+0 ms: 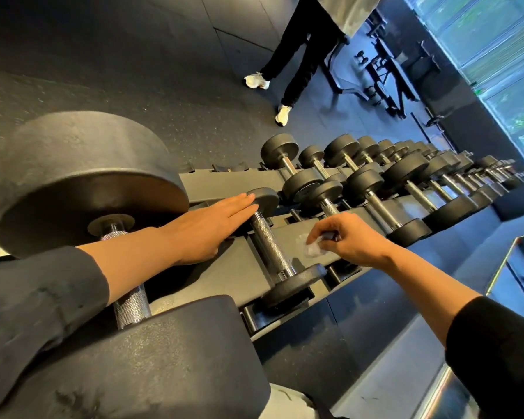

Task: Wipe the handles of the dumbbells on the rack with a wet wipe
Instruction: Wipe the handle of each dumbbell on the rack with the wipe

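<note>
Left grip [208, 228] released, flat beside the small dumbbell [270, 246]; right grip [350, 240] pinching the wet wipe [313, 249] just right of its handle

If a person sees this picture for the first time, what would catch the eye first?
Probably the huge black dumbbell at the near left. Next, the left hand lying flat beside a small dumbbell, and the right hand pinching a crumpled wet wipe over the rack.

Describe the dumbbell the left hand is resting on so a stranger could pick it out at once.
Start at the huge dumbbell nearest the camera on the rack. The next one along is the small dumbbell, with the left hand flat against its far head. Unlike the others, it stands alone, gaps on both sides.
</note>
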{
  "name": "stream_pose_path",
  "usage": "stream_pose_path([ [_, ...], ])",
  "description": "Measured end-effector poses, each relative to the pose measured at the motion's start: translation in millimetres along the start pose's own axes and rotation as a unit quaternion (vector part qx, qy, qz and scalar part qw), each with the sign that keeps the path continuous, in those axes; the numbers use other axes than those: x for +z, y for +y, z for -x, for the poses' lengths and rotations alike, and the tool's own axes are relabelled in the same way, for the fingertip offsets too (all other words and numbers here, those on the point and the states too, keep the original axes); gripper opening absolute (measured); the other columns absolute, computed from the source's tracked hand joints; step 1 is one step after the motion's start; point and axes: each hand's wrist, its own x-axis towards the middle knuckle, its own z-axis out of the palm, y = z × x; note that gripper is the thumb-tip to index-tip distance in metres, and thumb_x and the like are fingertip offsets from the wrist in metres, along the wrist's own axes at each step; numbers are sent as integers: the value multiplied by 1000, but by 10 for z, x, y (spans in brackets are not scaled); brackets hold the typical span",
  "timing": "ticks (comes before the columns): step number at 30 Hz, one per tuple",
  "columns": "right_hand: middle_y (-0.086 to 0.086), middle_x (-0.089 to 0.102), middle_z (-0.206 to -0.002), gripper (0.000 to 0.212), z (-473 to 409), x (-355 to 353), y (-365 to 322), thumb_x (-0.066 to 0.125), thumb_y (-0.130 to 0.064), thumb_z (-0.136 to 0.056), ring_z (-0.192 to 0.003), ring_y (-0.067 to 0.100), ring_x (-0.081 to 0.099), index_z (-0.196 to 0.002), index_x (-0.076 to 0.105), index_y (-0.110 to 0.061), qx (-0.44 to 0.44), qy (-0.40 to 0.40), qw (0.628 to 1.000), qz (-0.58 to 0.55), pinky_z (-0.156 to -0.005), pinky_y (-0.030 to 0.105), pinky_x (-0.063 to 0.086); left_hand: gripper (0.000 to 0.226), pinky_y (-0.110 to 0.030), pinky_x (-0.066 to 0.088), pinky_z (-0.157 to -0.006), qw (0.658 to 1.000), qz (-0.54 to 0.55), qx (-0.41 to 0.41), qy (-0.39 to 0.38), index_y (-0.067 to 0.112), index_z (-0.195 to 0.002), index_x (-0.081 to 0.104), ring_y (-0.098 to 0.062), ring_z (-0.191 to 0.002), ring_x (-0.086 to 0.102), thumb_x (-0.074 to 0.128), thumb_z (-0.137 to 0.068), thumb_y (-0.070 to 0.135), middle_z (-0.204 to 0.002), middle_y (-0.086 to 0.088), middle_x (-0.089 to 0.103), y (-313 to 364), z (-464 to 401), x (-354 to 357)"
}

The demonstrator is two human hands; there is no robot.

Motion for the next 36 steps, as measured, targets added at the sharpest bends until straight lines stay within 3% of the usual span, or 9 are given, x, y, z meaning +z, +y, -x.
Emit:
stream_pose_path([
  [4,-15,54,-95,18,109,-107,240,62,-4,-86,-88,0,49,-100,69,-13,14,65,998,-22,-78,11,39,86,-21,3,-112,999,-28,3,39,22,-152,7,-5,-143,-5,57,-87,-2,-159,5,-2,135,-94,-110],
  [6,-10,56,-98,18,67,-104,349,63,-5,-86,-93,4,50,-100,70,-14,18,69,997,-35,-88,20,42,84,-21,2,-111,999,-47,-3,15,25,-152,9,-9,-145,2,59,-88,3,-159,6,2,145,-162,-197],
  [8,-3,59,-108,19,111,-155,634,63,-5,-86,-102,12,52,-100,70,-17,19,85,995,-57,-94,33,45,85,-25,2,-114,997,-71,-11,-8,26,-151,11,-10,-145,5,61,-87,4,-159,8,4,282,-386,-259],
  [13,-3,57,-109,24,0,-203,1073,61,-3,-86,-100,8,50,-103,69,-18,-6,118,988,-96,-82,18,43,79,-24,11,-115,992,-121,-10,-27,25,-152,13,-11,-146,6,54,-90,-1,-160,6,6,449,-792,-364],
  [17,0,59,-113,24,-233,-229,1561,62,-5,-86,-107,13,51,-104,68,-19,-31,138,983,-118,-95,30,41,82,-20,7,-113,993,-113,-30,-29,21,-152,12,-14,-146,8,48,-86,-11,-160,1,7,683,-1305,-137],
  [23,-2,62,-108,23,-696,-189,1925,69,-9,-82,-100,12,55,-102,70,-20,-95,156,974,-133,-94,31,47,89,-27,12,-115,990,-49,-130,-33,26,-153,5,-15,-146,9,51,-85,-10,-160,4,4,876,-1898,298],
  [30,3,65,-111,29,-1070,-36,1939,69,-6,-80,-105,20,56,-107,70,-16,-248,127,960,-20,-91,28,45,96,-26,14,-115,971,5,-240,-17,30,-151,-8,-11,-146,3,53,-86,-8,-159,9,-11,933,-2086,560],
  [33,2,66,-106,24,-1139,33,1989,67,-7,-79,-103,22,50,-101,71,-15,-288,107,949,64,-86,33,46,97,-26,18,-116,970,18,-243,-15,31,-150,-11,-9,-145,0,53,-87,-6,-158,11,-13,930,-2086,615],
  [36,-3,62,-120,28,-1089,-12,2036,64,-18,-85,-112,15,42,-113,67,-17,-287,97,948,102,-89,23,41,98,-25,15,-116,975,36,-221,-4,29,-149,-13,-8,-145,-1,55,-87,-5,-158,10,-13,862,-2099,653],
])
